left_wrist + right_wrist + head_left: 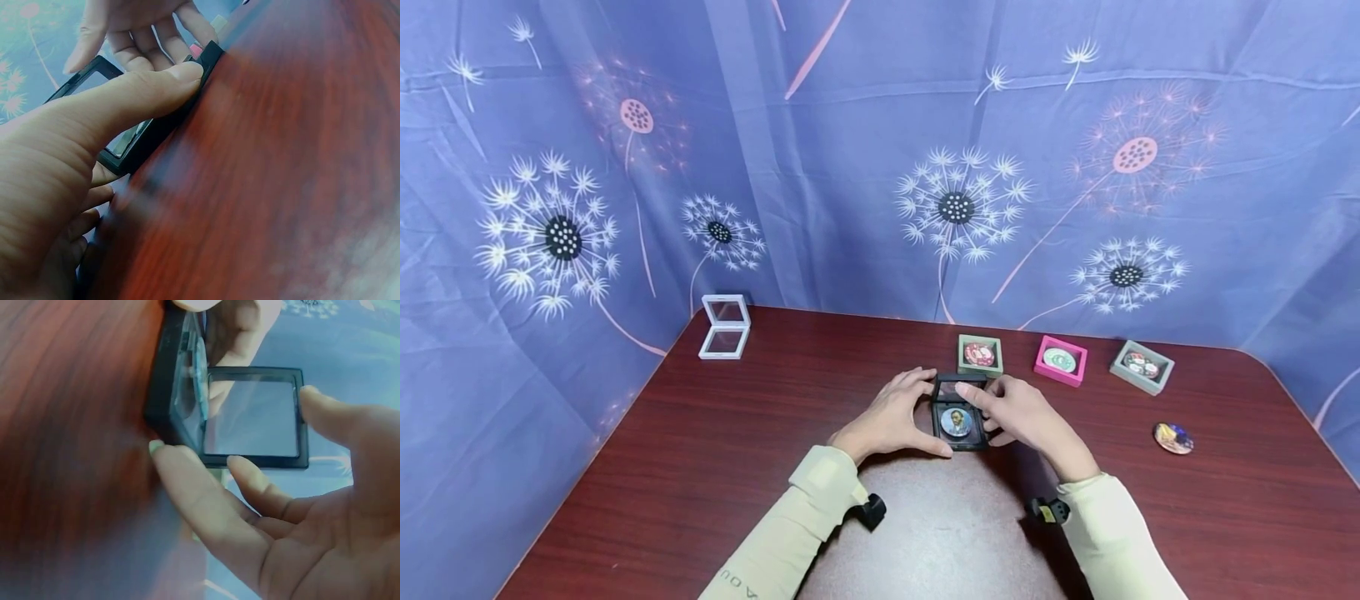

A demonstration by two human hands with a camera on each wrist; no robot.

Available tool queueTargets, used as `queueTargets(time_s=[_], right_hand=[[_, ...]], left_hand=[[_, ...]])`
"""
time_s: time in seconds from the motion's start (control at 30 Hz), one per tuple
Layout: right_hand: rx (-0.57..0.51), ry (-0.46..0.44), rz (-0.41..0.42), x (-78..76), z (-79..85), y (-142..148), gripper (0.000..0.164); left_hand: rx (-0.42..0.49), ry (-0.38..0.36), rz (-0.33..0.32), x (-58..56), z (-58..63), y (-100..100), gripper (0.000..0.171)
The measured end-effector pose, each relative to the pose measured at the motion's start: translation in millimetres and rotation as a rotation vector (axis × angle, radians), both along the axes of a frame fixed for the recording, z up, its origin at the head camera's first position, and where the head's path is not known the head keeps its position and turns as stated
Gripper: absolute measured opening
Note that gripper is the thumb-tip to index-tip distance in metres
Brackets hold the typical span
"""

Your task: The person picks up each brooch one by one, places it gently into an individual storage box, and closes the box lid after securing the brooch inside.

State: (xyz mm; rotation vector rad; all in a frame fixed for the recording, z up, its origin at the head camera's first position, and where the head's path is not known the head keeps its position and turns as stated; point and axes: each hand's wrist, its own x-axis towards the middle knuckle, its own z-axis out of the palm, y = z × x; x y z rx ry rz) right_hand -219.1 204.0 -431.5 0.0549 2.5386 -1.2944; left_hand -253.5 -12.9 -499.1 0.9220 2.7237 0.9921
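Observation:
A black display case (937, 419) stands open on the table, its lid (302, 419) with a clear film window raised at the back. In its lower half lies a round badge (957, 422) with a portrait on a blue ground. My left hand (891, 417) grips the case from the left, thumb on the near edge; its other fingers are partly hidden behind the frame. From the right, my right hand (1018, 412) holds the lid, with the thumb on its upper edge and a finger at its side. Another right finger touches the lower half's side.
Behind the case is a green case (995, 369) with a badge; a pink case (1039, 367) and a grey-green case (1165, 379) stand farther right. A loose round badge (1173, 438) lies at right. An open white case (703, 344) sits at the far left, near a blue curtain (835, 208).

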Motion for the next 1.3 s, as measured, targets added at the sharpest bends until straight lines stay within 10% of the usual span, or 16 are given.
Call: queueTargets(time_s=[0.37,1.3], right_hand=[[-0.270,-0.038,-0.064,-8.9,-11.1,7.2,0.082],[-0.379,-0.103,-0.007,-6.0,-18.9,21.6,0.070]], left_hand=[[-0.002,0.006,0.002,-1.4,0.0,1.4,0.086],[-0.012,0.006,-0.003,0.1,-0.3,0.8,0.094]])
